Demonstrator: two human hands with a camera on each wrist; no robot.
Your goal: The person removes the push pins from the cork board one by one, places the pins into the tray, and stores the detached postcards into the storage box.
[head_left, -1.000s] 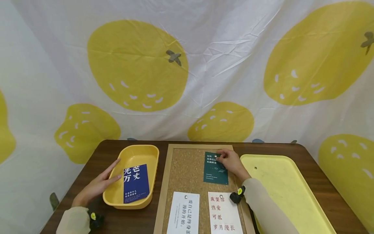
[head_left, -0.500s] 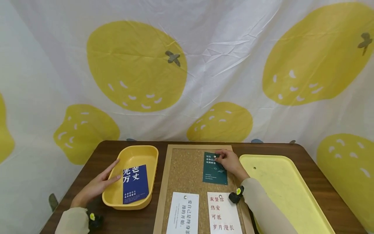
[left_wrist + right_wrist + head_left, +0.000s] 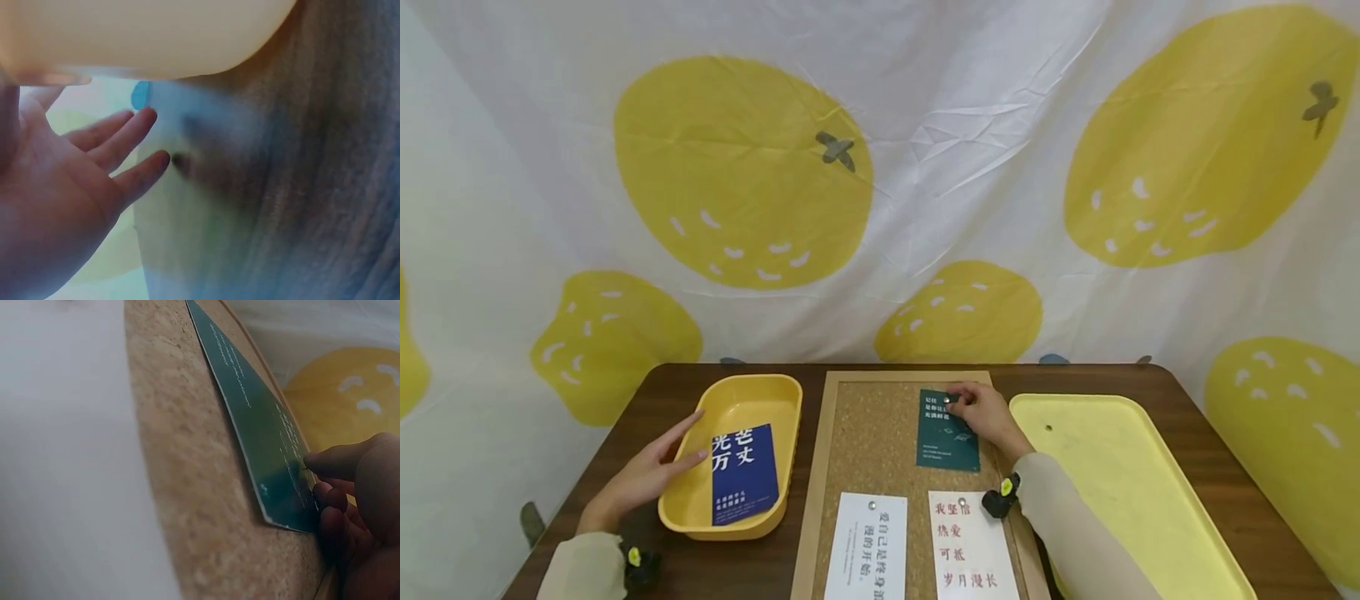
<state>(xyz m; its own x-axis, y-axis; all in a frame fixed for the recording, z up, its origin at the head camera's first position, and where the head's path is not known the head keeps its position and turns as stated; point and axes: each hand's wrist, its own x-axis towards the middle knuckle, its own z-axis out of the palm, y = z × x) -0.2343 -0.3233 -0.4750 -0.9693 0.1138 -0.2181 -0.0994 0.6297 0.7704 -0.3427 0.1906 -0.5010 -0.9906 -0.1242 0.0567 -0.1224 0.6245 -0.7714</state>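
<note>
In the head view, a dark green card (image 3: 948,442) with white writing lies at the top right of a wood-framed corkboard (image 3: 872,433). My right hand (image 3: 988,414) pinches the silver pushpin (image 3: 946,401) near this card's top edge, thumb and forefinger on either side of it. From the right wrist, the green card (image 3: 250,419) appears at a steep slant, with the curled fingers at its end. My left hand (image 3: 651,471) rests on the left rim of a yellow bin (image 3: 763,387), fingers stretched out. A blue card (image 3: 745,479) with white characters lies inside.
Two white cards, one with grey writing (image 3: 867,546) and one with red writing (image 3: 973,550), are pinned lower on the corkboard. A pale yellow tray (image 3: 1120,475) lies to the right. Behind the brown table (image 3: 655,396) hangs a fruit-patterned cloth (image 3: 925,167).
The head view has shifted slightly, so everything sits a little farther left. Both hands keep their places, at the pushpin and at the bin's rim.
</note>
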